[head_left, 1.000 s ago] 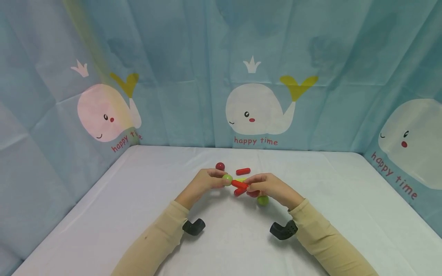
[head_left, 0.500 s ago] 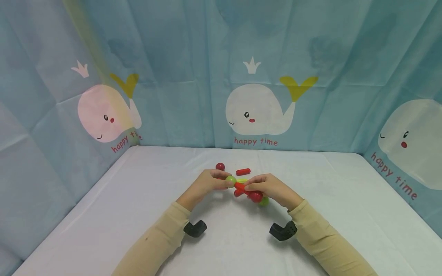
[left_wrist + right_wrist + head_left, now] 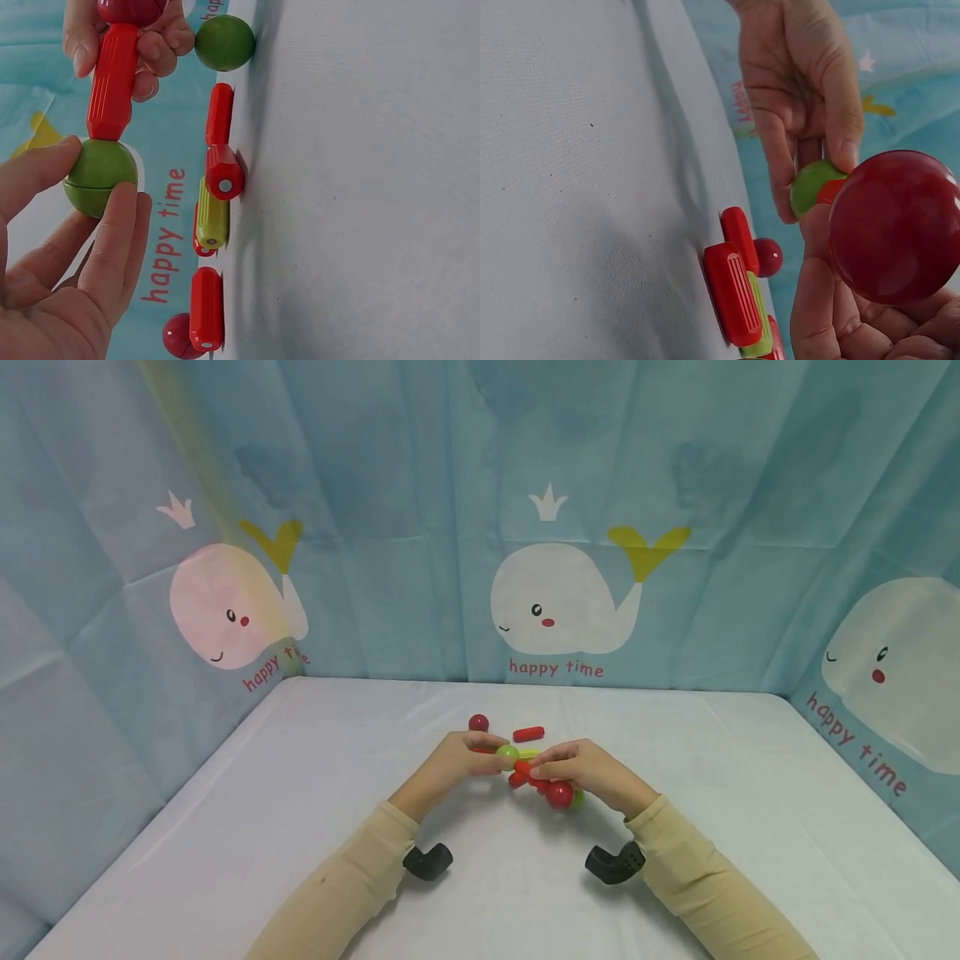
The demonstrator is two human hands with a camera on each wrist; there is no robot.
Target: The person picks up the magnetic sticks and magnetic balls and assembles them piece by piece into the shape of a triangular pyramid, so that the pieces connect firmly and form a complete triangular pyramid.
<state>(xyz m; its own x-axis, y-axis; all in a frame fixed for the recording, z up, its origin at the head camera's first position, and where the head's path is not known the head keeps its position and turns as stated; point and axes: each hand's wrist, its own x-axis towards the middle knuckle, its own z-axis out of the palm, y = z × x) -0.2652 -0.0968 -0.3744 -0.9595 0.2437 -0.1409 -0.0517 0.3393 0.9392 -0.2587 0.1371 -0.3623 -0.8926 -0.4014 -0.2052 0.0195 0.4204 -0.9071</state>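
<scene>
My left hand pinches a green ball between thumb and fingers, seen close in the left wrist view as the green ball. A red stick joins it end-on. My right hand grips that red stick, which has a red ball on its near end; this red ball fills the right wrist view. Both hands hover just above the white table.
Loose on the table lie a second green ball, a small red ball, a red stick, a yellow-green stick and more red sticks. A whale-print curtain walls the table's back and sides.
The green ball in my left hand has shifted slightly right against the red stick. The red ball on the stick's near end has come out from under my right hand.
</scene>
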